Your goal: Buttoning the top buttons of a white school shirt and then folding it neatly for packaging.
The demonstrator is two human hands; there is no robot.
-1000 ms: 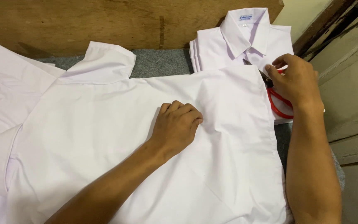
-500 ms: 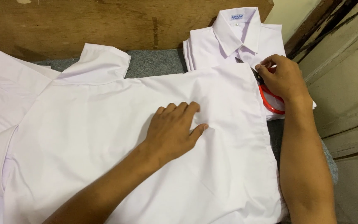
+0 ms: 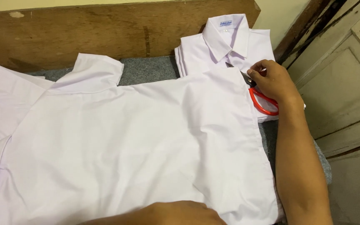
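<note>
The right hand (image 3: pixel 271 79) is closing around a pair of scissors with red handles (image 3: pixel 263 102), holding them at the far right edge of a white shirt (image 3: pixel 138 141) that is lying spread flat, back side up, over the grey padded surface (image 3: pixel 146 71). The dark blades are pointing toward the shirt's upper right corner, just beside the hem, and the handles are resting partly on a stack of folded white shirts (image 3: pixel 230 50) behind it. The left hand (image 3: pixel 180 212) is showing only as a sliver at the bottom edge of the view, lying on the shirt's near hem; whether its fingers are spread or curled cannot be told.

To work well here, the cloth is best kept flat and taut under the left hand, so that the edge near the blades is not bunching. The scissor tips are probably best kept low and just outside the fabric, snipping only what sticks out past the hem rather than biting into the seam. The stack is sitting very close, so the blades should be staying clear of its top collar.

No boxes, bins or other containers are showing; the folded shirts are simply piling against the wooden board (image 3: pixel 105 33) at the back.
</note>
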